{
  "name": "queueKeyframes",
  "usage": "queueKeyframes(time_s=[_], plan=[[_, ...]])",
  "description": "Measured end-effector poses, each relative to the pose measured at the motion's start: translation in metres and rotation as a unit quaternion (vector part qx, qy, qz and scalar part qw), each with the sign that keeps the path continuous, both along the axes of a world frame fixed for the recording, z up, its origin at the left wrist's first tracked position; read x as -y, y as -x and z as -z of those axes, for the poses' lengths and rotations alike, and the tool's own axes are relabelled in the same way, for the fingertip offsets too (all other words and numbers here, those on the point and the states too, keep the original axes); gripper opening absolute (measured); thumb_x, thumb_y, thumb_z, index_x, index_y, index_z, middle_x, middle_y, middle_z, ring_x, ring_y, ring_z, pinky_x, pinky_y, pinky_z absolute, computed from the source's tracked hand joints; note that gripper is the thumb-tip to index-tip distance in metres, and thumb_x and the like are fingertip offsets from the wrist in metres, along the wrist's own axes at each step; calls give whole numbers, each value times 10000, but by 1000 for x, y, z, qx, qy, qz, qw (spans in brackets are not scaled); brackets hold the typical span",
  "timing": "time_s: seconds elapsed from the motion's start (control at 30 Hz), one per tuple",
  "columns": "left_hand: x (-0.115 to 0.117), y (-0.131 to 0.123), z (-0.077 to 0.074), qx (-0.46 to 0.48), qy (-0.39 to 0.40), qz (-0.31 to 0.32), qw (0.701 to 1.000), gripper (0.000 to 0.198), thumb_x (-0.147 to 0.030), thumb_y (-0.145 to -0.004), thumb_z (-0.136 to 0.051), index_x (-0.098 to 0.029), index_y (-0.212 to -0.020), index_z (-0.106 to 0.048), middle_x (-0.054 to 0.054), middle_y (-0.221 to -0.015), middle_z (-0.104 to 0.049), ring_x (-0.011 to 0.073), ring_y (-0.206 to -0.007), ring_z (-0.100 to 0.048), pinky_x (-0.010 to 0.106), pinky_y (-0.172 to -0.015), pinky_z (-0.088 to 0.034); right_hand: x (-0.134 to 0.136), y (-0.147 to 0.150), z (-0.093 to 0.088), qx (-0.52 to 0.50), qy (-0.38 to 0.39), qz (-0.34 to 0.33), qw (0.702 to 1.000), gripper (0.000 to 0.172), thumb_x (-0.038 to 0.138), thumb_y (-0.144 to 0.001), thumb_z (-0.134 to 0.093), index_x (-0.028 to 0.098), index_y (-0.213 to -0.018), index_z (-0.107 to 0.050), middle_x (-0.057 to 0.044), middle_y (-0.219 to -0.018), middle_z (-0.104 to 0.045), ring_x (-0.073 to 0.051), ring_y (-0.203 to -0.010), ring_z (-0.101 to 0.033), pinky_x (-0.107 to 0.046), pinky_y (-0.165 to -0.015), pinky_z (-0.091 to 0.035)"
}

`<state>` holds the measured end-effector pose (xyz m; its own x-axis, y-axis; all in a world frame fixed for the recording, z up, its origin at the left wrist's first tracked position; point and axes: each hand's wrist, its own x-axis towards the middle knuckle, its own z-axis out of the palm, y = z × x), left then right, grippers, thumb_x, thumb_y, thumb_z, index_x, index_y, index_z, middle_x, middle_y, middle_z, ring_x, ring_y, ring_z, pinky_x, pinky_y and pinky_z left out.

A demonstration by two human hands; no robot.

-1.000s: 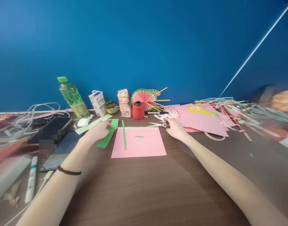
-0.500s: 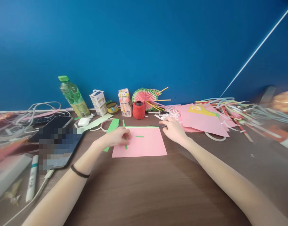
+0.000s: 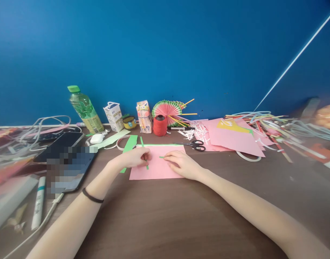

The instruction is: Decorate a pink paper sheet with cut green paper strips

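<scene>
A pink sheet of paper [image 3: 154, 174] lies flat on the brown table. Over its left part, my left hand [image 3: 139, 157] is closed on a thin green paper strip [image 3: 142, 141], whose ends stick out above and below the fingers. My right hand [image 3: 182, 164] rests on the sheet's right half, fingertips pinched at a short green paper piece [image 3: 161, 157]. Black-handled scissors [image 3: 198, 145] lie just beyond the right hand, blades over the sheet's far edge. A wider green paper strip [image 3: 130, 144] is left of the sheet, partly hidden by my left hand.
Along the blue wall stand a green-capped bottle [image 3: 85, 111], a small carton [image 3: 113, 117], a red thread spool [image 3: 160, 126] and a paper fan [image 3: 169, 109]. Pink sheets [image 3: 229, 140] and white paper scraps [image 3: 188, 133] lie right; a tablet [image 3: 80, 172] and marker [image 3: 39, 203] lie left.
My right hand has let go of the scissors at the sheet's far right corner and moved left and nearer, onto the short green piece. My left hand still holds the thin strip.
</scene>
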<state>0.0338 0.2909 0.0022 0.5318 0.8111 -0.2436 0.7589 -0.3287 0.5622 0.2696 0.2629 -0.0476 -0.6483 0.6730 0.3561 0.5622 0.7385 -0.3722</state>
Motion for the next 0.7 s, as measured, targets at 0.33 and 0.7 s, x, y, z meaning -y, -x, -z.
queueKeyframes(time_s=[0.33,0.7], plan=[[4,-16,14,-79,-108,-59,989,186,-366,-764,-497,-210,-690,-429,19,-721,-587,193,-702,-542,278,-567,-330,-4,-3,8,-42,-72,-21,996,289,117,-840,-447,198,-1008,-669,-75,-929,-649,-182,-892,-567,-356,-828,-455],[24,-40,9,-114,-142,-76,980,213,-378,-827,-460,-200,-735,-531,66,-819,-657,234,-783,-593,305,-624,-366,-9,-6,10,-61,-65,5,996,303,70,-805,-438,196,-926,-685,-66,-829,-617,-183,-832,-544,-342,-777,-450]])
